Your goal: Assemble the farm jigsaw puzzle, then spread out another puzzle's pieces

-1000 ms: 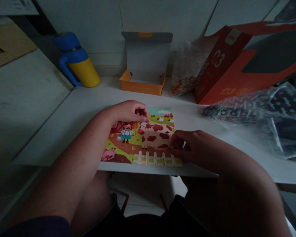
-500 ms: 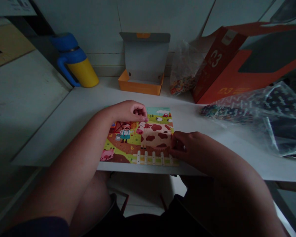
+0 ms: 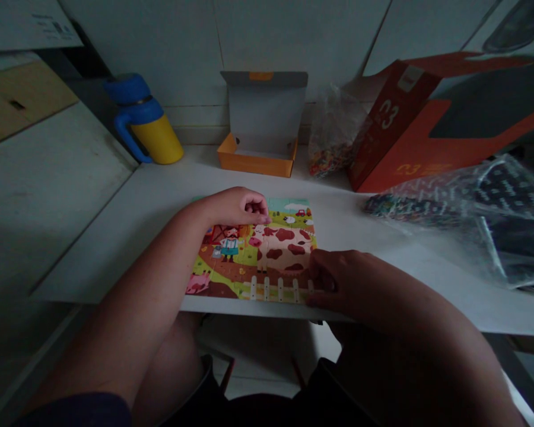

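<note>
A colourful farm jigsaw puzzle (image 3: 267,255) with a spotted cow, a farmer and a white fence lies flat on the white table (image 3: 160,196) near its front edge. My left hand (image 3: 235,207) rests on the puzzle's upper left part, fingers curled in and pressed down on the pieces. At the puzzle's lower right corner my right hand (image 3: 338,279) has its fingers bent and pinched against the edge pieces; I cannot make out whether a piece is between them.
At the back stand a blue and yellow bottle (image 3: 146,121), an open orange and grey box (image 3: 260,127), a clear bag of puzzle pieces (image 3: 333,139) and a big orange box (image 3: 431,118). Plastic bags (image 3: 471,207) lie on the right.
My right hand has slid a little down and towards me along the puzzle's right edge. The view has tilted slightly. My left hand stays in place.
</note>
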{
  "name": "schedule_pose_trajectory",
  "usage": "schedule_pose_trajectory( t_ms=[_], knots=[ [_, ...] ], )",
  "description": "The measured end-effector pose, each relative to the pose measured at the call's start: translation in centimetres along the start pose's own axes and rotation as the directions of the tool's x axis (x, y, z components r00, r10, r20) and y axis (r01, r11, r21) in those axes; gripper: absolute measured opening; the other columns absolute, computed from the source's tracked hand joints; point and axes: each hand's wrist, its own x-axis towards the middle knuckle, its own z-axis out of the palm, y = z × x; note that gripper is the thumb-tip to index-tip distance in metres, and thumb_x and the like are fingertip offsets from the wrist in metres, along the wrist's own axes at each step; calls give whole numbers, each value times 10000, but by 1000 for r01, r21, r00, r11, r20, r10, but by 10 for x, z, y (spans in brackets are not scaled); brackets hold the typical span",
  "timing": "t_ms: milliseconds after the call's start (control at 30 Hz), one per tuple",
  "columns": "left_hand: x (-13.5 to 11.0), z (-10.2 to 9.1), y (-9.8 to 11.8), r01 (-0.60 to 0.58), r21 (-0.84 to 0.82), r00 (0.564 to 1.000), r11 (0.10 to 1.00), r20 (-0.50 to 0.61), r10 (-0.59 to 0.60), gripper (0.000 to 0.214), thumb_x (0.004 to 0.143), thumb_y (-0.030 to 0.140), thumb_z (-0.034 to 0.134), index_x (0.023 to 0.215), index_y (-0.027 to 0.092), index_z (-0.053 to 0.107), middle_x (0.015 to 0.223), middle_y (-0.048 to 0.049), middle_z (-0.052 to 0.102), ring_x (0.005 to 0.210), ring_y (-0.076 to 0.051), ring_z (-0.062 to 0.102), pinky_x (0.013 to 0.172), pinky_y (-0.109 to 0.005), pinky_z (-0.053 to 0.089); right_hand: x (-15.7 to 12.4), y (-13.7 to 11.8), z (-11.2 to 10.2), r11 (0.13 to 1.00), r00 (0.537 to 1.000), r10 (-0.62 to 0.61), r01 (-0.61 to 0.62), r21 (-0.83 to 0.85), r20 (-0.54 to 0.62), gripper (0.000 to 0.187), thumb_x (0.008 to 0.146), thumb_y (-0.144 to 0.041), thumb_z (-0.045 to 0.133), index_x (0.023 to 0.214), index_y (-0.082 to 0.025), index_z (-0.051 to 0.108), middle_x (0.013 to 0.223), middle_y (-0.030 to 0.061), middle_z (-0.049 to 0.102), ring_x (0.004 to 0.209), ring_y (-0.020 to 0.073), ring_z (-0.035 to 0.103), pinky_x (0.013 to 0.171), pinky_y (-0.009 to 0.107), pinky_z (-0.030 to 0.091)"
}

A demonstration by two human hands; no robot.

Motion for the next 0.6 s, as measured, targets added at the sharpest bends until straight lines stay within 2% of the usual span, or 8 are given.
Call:
schedule_pose_trajectory(
  t_ms=[167,267,333,433,500,600],
  knots=[
    [0,0,2,-23,20,1000,1000,11,22,239,864,460,766,941,234,775,765,-6,696,688,-164,573,627,-285,400,0,-4,-2,999,1000,-3,4,-37,24,174,860,-357,780,953,-253,676,922,44,766,728,211,659,608,325,362],
    [-3,2,8,-27,63,1000,998,9,27,218,869,441,774,971,249,760,806,-17,705,734,-189,613,655,-303,435,-2,-8,-7,994,1000,-30,30,-102,1,202,890,-435,759,955,-257,687,882,56,759,686,214,647,580,327,333],
    [-12,9,20,-7,169,999,986,-44,14,217,892,426,763,1019,250,755,924,-51,735,827,-222,661,728,-334,481,3,-10,-16,990,995,-62,52,-134,-73,276,938,-530,709,1011,-264,704,878,62,762,670,216,649,573,329,328],
    [-41,31,47,45,398,983,916,-181,30,241,956,390,705,1130,230,752,1191,-136,728,1091,-302,686,962,-418,513,27,-12,-39,979,957,-134,88,-184,-255,338,996,-553,642,1143,-252,696,907,66,782,718,227,680,608,327,371],
    [-69,52,65,103,474,970,874,-241,16,420,970,502,703,1269,208,728,1346,-193,687,1294,-376,625,1116,-491,470,55,-14,-56,969,915,-173,92,-228,-365,358,1000,-454,656,1270,-220,662,952,87,798,773,242,708,656,329,417],
    [-109,86,84,198,505,960,840,-274,-62,821,854,695,787,1527,267,592,1677,-177,471,1580,-462,360,1273,-611,334,104,-14,-77,952,830,-141,-36,-305,-539,529,1001,-417,658,1453,-153,580,1119,176,796,948,313,746,774,367,490]
  ],
)
